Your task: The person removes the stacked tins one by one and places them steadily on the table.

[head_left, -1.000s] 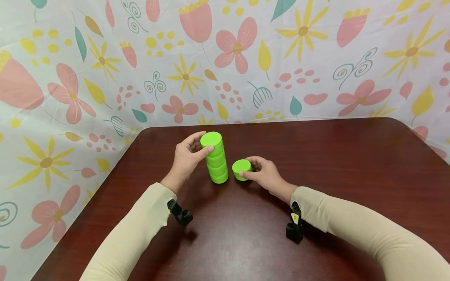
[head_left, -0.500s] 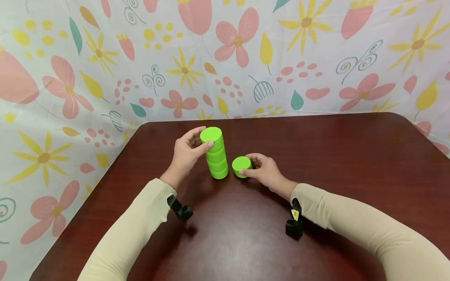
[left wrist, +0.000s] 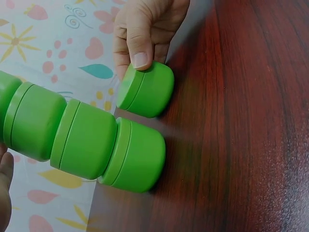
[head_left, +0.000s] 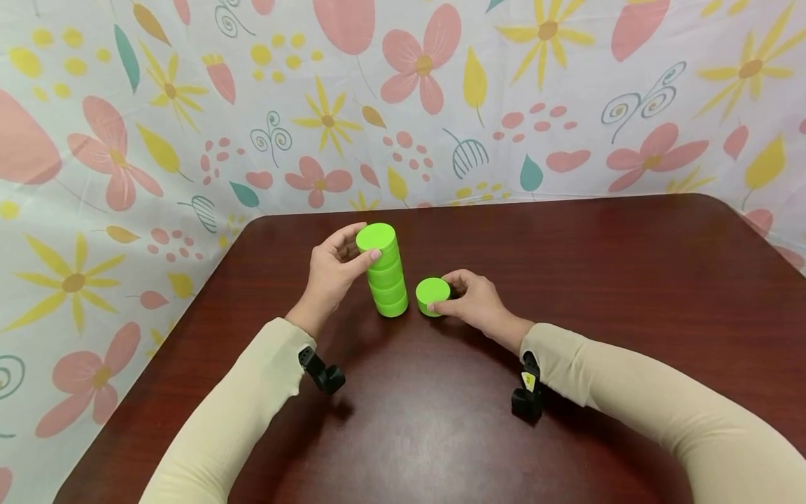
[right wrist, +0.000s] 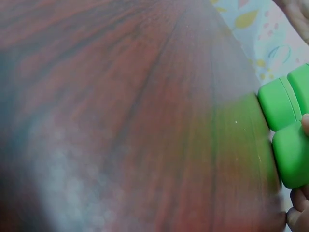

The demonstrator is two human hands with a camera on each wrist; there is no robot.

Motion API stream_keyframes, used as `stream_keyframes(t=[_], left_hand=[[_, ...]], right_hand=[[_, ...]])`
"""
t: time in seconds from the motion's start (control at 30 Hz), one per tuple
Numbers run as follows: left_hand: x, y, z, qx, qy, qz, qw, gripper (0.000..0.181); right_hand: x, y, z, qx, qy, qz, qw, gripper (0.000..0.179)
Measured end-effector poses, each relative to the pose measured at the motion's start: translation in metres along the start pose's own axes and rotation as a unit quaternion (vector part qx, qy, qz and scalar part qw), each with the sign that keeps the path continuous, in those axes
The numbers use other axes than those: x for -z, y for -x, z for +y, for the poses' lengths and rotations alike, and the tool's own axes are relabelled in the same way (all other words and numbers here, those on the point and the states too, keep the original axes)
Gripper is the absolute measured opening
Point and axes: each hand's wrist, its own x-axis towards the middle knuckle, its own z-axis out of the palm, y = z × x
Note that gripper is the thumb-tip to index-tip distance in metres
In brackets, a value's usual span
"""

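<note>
A leaning-looking upright stack of several lime-green lidded round jars (head_left: 387, 281) stands on the table. My left hand (head_left: 331, 269) holds the topmost jar, with the thumb on its near side and the other fingers behind it. Just right of the stack sits one more green jar (head_left: 432, 296), gripped between thumb and fingers by my right hand (head_left: 476, 302). In the left wrist view this single jar (left wrist: 152, 92) is close beside the bottom jar (left wrist: 141, 157), its lid facing up. Only part of the single jar (right wrist: 292, 157) shows in the right wrist view.
The dark reddish-brown table (head_left: 598, 259) has a shiny surface and rounded back corners. A flower-printed white cloth (head_left: 415, 105) hangs behind it and along the left side. A black wrist camera (head_left: 322, 372) is strapped below each sleeve cuff.
The head view has tilted down a little, so everything appears slightly higher in it. Both hands keep their holds, and the jars have not visibly moved on the table.
</note>
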Motion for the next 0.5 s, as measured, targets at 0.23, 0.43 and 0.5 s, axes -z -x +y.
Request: stream_keyframes(t=[0.23,0.43,0.5], left_hand=[[-0.0013,-0.0015,-0.0002,-0.004,0.001,0.003,1.0000,0.047],[-0.0022,-0.0009,-0.0032,-0.013,0.004,0.006,0.9999,0.047],[-0.0021,-0.0001,-0.0042,-0.017,0.007,0.005,0.9998,0.047]], right_hand=[[0.0031,0.0027,-0.0030,0.008,0.015,0.006,0.9998,0.053],[0.0026,0.0028,-0.0007,-0.001,0.013,-0.005,0.9999,0.058],[0.0023,0.0024,-0.0002,-0.007,0.010,-0.016,0.9998,0.063]])
